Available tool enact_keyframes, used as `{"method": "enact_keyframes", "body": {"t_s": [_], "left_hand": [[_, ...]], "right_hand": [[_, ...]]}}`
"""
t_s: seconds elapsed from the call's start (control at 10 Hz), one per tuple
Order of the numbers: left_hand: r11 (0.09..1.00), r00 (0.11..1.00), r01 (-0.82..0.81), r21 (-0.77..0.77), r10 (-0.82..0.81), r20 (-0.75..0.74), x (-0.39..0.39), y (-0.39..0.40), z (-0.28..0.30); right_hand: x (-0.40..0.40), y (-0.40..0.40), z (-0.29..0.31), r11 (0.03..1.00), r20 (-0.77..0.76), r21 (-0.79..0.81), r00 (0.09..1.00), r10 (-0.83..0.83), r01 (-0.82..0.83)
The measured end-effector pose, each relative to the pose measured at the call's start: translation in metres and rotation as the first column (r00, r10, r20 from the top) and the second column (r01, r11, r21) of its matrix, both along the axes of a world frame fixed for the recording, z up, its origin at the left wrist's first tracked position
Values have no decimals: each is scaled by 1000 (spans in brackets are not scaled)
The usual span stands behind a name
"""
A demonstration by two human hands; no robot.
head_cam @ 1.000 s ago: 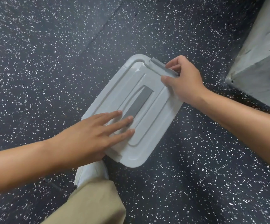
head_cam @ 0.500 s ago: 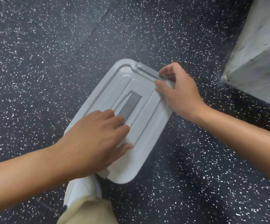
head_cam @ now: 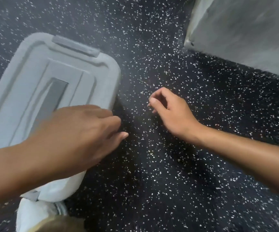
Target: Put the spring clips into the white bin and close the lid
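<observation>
The white bin (head_cam: 100, 84) stands on the floor at the left with its lid (head_cam: 35, 91) lying flat on top and a grey latch (head_cam: 76, 46) at its far end. My left hand (head_cam: 78, 133) hovers over the bin's near right corner, fingers loosely curled, holding nothing. My right hand (head_cam: 170, 113) is off the bin, above the bare floor to its right, fingers bent and empty. No spring clips are in view. The image is blurred by motion.
The floor (head_cam: 168, 181) is black rubber with white specks. A grey concrete block (head_cam: 245, 30) stands at the upper right. My white shoe (head_cam: 35, 213) and a tan trouser leg (head_cam: 58, 225) show at the bottom left, against the bin.
My right hand has let go of the far latch and pulled back to the right, off the bin. My left hand slid toward the lid's right edge. The view swung right.
</observation>
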State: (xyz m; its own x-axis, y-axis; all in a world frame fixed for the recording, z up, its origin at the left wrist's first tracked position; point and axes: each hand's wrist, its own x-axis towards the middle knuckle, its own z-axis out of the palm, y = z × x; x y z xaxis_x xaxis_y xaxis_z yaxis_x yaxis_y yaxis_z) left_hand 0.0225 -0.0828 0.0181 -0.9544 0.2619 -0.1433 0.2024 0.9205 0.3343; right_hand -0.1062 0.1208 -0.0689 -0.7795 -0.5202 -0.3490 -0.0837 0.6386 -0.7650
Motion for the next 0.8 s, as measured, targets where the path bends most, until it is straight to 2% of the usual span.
{"method": "enact_keyframes", "body": {"t_s": [0.2,0.4,0.6,0.8], "left_hand": [[993,999,46,-112,-42,34,-15,17,0],[999,998,39,-38,-37,46,-24,49,9],[999,988,49,16,-51,146,-18,86,65],[998,972,4,65,-19,234,-16,106,162]], "right_hand": [[18,45,-5,998,72,31,996,-55,53],[43,73,23,995,141,78,988,-67,56],[66,101,85,984,193,117,968,-158,137],[79,114,179,958,222,113,933,-283,264]]}}
